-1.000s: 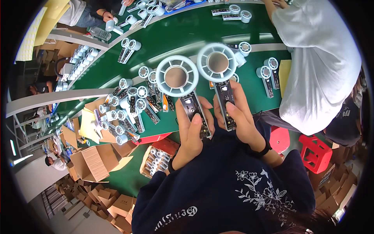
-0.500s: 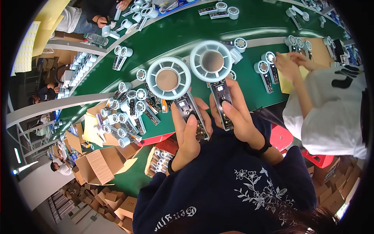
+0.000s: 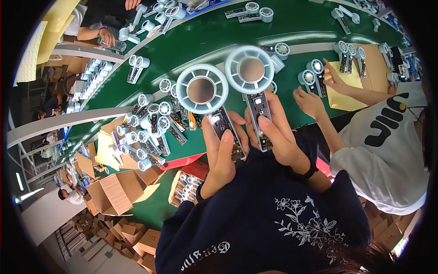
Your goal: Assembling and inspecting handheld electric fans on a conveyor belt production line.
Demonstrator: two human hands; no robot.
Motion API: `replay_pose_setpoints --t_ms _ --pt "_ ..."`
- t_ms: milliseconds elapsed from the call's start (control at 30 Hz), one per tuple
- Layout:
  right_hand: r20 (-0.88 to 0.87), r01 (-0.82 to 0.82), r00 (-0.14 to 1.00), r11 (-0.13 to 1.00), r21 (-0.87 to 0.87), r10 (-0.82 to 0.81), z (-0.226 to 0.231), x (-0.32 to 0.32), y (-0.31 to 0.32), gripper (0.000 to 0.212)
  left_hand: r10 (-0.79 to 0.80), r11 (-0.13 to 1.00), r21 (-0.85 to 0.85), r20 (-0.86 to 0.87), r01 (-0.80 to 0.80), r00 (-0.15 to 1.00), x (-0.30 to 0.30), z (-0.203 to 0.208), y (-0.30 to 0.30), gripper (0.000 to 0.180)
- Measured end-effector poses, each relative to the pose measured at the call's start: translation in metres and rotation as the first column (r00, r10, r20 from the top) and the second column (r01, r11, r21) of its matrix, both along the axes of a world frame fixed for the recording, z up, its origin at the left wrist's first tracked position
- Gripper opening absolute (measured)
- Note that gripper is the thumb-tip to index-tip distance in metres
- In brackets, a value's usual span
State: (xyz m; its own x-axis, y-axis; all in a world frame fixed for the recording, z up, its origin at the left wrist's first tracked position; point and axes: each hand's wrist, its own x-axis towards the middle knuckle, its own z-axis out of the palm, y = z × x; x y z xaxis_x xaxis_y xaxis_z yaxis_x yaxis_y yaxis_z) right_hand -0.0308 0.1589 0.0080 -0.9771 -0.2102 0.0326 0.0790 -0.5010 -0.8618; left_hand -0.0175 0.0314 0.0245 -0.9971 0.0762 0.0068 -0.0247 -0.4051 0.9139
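My left hand [image 3: 221, 157] is closed around the handle of a pale blue handheld fan [image 3: 202, 88], thumb pressed on its exposed circuit board. My right hand [image 3: 279, 132] grips a second handheld fan [image 3: 250, 69] the same way, its thumb also on the board. Both fans are upright and side by side, round heads up, the right one slightly higher. A small white light shows on each board. Behind my left hand, several more fans [image 3: 153, 123] lie in a heap on the green table [image 3: 196, 145].
At right, a co-worker's hand [image 3: 310, 103] is near two fans [image 3: 312, 73] and a yellow sheet [image 3: 349, 93]. Fans [image 3: 254, 12] lie on the green conveyor belt [image 3: 203, 39] ahead. An open carton [image 3: 116, 194] and a box of fans [image 3: 186, 187] stand lower left.
My left fan has shifted slightly right and up; both hands keep their grips. Fans on the belt have moved left. The co-worker's hands have spread apart, and a far person's hand now reaches a bottle.
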Motion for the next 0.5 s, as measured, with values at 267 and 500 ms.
replay_pose_setpoints --t_ms 267,500 --pt "0.000 0.021 1.000 1.000 0.008 -0.021 -0.0012 -0.0018 -0.0001 0.041 0.035 0.998 0.049 -0.005 -0.035 0.999 0.0009 -0.0046 0.0023 0.050" --pt "-0.013 0.031 0.999 0.997 0.071 -0.030 -0.0023 -0.0038 0.0027 0.037 0.122 0.992 -0.035 0.027 -0.121 0.992 -0.0003 -0.0042 0.0051 0.049"
